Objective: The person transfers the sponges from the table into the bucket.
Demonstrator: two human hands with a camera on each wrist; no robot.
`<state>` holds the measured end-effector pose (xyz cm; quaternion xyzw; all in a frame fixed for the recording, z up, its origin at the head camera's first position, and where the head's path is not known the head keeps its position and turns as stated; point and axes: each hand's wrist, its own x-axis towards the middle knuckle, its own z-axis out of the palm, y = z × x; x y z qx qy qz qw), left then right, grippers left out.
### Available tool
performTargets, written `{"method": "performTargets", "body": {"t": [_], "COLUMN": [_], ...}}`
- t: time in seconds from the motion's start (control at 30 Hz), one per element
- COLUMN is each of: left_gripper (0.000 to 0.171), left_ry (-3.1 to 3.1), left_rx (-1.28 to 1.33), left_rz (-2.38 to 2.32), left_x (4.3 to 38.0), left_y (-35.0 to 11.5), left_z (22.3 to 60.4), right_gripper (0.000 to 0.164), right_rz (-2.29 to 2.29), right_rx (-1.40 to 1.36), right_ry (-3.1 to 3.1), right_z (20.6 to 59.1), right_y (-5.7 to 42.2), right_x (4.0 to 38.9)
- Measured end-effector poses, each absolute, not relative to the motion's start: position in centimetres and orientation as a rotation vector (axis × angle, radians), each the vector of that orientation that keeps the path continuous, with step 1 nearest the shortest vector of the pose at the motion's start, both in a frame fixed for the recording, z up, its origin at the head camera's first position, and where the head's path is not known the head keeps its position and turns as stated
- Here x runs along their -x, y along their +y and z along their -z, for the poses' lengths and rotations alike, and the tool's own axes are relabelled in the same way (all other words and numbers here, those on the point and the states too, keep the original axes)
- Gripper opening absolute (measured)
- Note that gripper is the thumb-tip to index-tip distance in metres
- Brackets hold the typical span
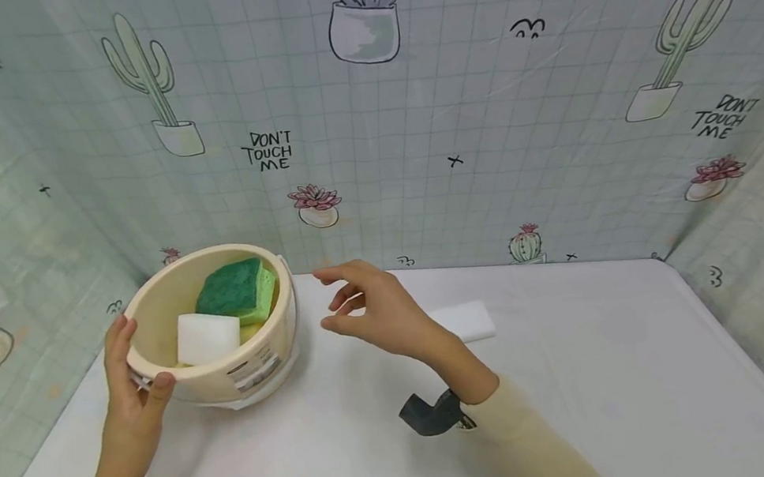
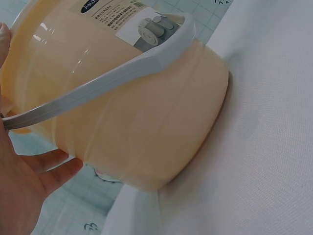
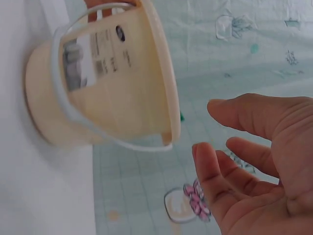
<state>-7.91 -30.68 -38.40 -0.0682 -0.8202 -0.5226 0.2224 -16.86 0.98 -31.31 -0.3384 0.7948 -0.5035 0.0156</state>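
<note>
A cream bucket (image 1: 208, 383) stands on the white table at the left, its grey-white handle (image 2: 98, 88) folded down against the outside. My left hand (image 1: 131, 396) holds the bucket by its rim and side, the thumb at the front rim and the fingers spread round the left. Inside the bucket lie a green scouring sponge (image 1: 229, 287) and a white block (image 1: 208, 338), with something yellow partly hidden beneath them. My right hand (image 1: 379, 306) hovers to the right of the bucket with thumb and forefinger apart, holding nothing.
Behind the right wrist, a flat white block (image 1: 467, 322) lies on the table (image 1: 584, 373), partly hidden. A cactus-print curtain (image 1: 467, 116) hangs at the back and both sides. Black straps (image 1: 432, 415) show at the wrists.
</note>
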Motion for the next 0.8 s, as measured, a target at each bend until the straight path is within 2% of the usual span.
{"method": "performTargets", "body": {"t": [0.8], "left_gripper": [0.068], "left_ry": [-2.273], "left_rx": [0.191], "left_rz": [1.439], "left_x": [8.0], "left_y": [-30.8], "left_z": [38.6], "right_gripper": [0.057], "right_rz": [1.532], "right_rx": [0.657], "right_ry": [2.713], "right_z": [37.7], "right_y": [13.6], "right_x": [18.0]}}
